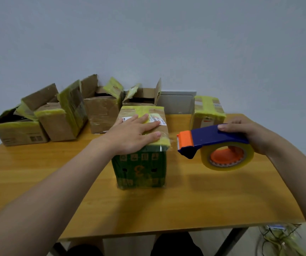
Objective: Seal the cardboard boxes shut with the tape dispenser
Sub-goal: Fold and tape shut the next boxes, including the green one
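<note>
The green box (141, 163) is pressed under the flat left hand (133, 133), and the blue tape dispenser (213, 143) is gripped by the right hand (248, 133) just beside it.

The light is soft, even and fairly bright, seemingly from above: the tape dispenser (218, 135) throws only a pale, wide shadow on the desk (222, 200) right of centre. The wall (148, 34) darkens a little toward the upper corners. The wide lens bends the desk edges and stretches everything at the lower corners; fine print looks slightly blurred.
</note>
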`<state>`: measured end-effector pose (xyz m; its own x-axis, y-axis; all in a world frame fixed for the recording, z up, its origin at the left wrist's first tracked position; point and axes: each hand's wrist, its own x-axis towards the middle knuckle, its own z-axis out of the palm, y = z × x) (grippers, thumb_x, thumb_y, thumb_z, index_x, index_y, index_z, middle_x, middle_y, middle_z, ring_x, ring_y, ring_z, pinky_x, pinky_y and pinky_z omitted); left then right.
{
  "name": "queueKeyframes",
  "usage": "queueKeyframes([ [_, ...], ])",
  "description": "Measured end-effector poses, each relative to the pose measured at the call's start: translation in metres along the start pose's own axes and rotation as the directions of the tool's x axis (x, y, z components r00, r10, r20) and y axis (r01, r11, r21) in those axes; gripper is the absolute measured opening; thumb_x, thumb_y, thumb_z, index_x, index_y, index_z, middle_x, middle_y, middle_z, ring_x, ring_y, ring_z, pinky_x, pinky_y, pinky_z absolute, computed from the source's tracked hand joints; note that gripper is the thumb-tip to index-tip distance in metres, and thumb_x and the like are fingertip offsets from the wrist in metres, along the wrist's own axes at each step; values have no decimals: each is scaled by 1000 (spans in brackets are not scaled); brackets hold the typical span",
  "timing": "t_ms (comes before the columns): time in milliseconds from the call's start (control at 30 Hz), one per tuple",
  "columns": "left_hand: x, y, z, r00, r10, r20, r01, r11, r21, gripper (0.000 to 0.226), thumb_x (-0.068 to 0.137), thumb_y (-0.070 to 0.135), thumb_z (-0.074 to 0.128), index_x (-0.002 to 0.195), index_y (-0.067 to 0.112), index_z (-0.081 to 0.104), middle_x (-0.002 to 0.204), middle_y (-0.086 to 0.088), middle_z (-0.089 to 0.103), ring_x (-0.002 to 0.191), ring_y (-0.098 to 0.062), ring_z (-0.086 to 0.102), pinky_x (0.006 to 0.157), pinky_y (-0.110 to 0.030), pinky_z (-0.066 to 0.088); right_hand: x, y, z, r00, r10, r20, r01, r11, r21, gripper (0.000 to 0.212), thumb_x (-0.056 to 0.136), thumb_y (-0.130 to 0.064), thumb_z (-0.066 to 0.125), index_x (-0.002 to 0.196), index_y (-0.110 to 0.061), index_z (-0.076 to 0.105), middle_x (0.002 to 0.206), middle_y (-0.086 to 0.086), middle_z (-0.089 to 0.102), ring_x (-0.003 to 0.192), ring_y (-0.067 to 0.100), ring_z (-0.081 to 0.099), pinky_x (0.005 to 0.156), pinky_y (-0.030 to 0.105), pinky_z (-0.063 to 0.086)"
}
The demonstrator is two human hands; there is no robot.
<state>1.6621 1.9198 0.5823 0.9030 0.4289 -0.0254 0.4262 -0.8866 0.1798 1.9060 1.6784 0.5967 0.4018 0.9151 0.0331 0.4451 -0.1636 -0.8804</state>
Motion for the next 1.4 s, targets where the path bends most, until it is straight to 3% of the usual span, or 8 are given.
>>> queueKeyframes([
  [133, 0, -1, 1, 1000, -4, -3, 5, 1000, 11, 83, 80, 87, 7, 158, 60, 9, 174, 13, -1, 161, -20, -3, 126, -54, -4, 5, -24, 9, 999, -35, -9, 33, 988, -152, 57, 75, -57, 69, 90, -2, 77, 85, 17, 76, 72, 27, 69, 71, 36, 51],
  [467, 7, -2, 3, 1000, -4, 10, 4, 999, 34, 79, 83, 86, 9, 158, 60, 8, 174, 12, -2, 161, -22, -4, 125, -58, -6, 19, -86, 18, 997, -71, -38, 40, 845, -534, 40, 88, -47, 75, 74, -9, 75, 57, 0, 68, 48, 6, 59, 56, 27, 44],
  [633, 7, -4, 4, 1000, 2, 1, -2, 1000, 24, 72, 90, 83, 10, 158, 60, 9, 174, 12, -1, 161, -22, -4, 125, -58, -6, 19, -70, 48, 994, -102, -46, 15, 529, -849, 44, 80, -65, 74, 76, -21, 69, 62, -6, 67, 61, 10, 63, 52, 27, 47],
  [767, 3, -7, 4, 1000, 2, -8, -2, 1000, -6, 79, 83, 87, 5, 157, 61, 10, 174, 13, 1, 161, -22, -2, 126, -58, -2, 26, -56, 60, 994, -73, -81, -14, 651, -759, 42, 83, -62, 73, 87, -19, 71, 74, -2, 72, 74, 17, 69, 67, 37, 62],
  [900, 4, -2, -5, 1000, 2, 11, -2, 1000, -20, 86, 78, 91, 4, 157, 60, 19, 174, 10, 10, 161, -26, 5, 126, -60, 7, 28, -66, 46, 971, -114, -212, -64, 726, -684, 50, 84, -60, 73, 70, -12, 68, 61, 5, 65, 61, 24, 62, 56, 40, 49],
  [1133, 9, 13, -27, 998, -17, -67, 18, 1000, 9, 91, 66, 104, 38, 136, 50, 58, 139, 5, 51, 134, -27, 44, 106, -52, 43, 31, -75, 42, 802, -229, -552, -69, 882, -465, 58, 86, -60, 70, 71, -4, 73, 69, 16, 70, 69, 34, 66, 61, 48, 52],
  [1267, 16, 21, -20, 990, -17, -138, 28, 997, 77, 82, 63, 104, 43, 118, 47, 59, 126, 4, 52, 123, -27, 46, 98, -47, 42, 39, -72, 56, 739, -245, -628, 16, 938, -346, 51, 93, -54, 69, 72, -7, 73, 68, 11, 71, 67, 30, 68, 61, 45, 53],
  [1400, 11, -4, -28, 991, 66, -117, -76, 993, -86, 95, 56, 107, 45, 130, 49, 59, 138, 11, 56, 120, -13, 50, 90, -34, 42, 51, -65, 69, 723, -229, -652, 98, 968, -232, 47, 95, -51, 68, 75, -9, 73, 67, 3, 72, 67, 23, 70, 57, 38, 51],
])
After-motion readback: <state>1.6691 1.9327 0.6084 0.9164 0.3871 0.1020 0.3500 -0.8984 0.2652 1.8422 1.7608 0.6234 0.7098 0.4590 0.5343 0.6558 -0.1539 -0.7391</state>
